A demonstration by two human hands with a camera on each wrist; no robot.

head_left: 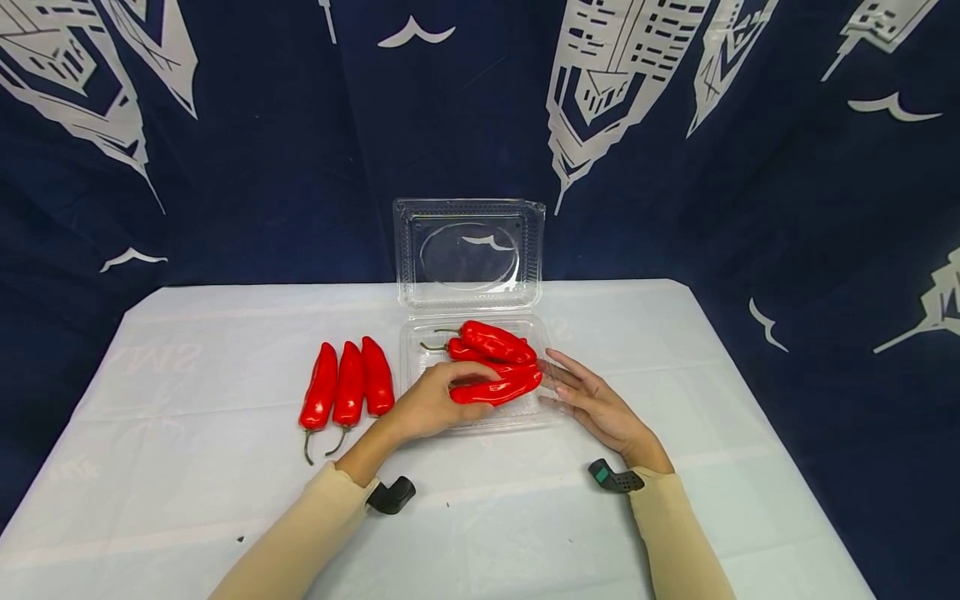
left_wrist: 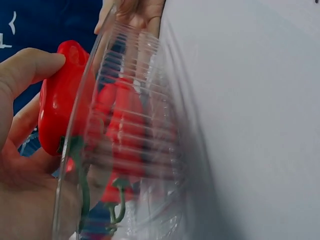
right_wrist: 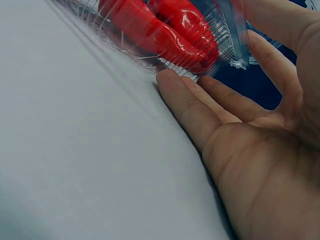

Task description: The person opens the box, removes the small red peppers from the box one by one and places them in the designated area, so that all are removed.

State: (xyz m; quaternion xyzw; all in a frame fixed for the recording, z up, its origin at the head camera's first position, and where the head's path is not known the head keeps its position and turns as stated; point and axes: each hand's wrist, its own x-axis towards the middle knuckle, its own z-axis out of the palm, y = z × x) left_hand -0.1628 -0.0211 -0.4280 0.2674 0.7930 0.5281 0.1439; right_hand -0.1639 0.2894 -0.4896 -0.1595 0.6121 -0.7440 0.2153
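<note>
My left hand (head_left: pixel 427 406) grips a red chili pepper (head_left: pixel 501 389) between thumb and fingers, low over the near side of a clear plastic clamshell box (head_left: pixel 414 357). In the left wrist view this pepper (left_wrist: pixel 65 102) has its green stem pointing back toward the palm. Two more red peppers (head_left: pixel 495 340) lie in the box, stems to the left. At the box's right side is my right hand (head_left: pixel 606 414), its fairly straight fingers resting against the ribbed wall. The right wrist view shows the fingertips (right_wrist: pixel 170 80) at the bottom edge of that wall.
Three red peppers (head_left: pixel 349 387) lie side by side on the white tablecloth (head_left: pixel 195 467), left of the box. The box's transparent lid (head_left: pixel 470 250) stands raised at the back. Behind the table hangs a dark blue cloth (head_left: pixel 270 150) printed with white buildings.
</note>
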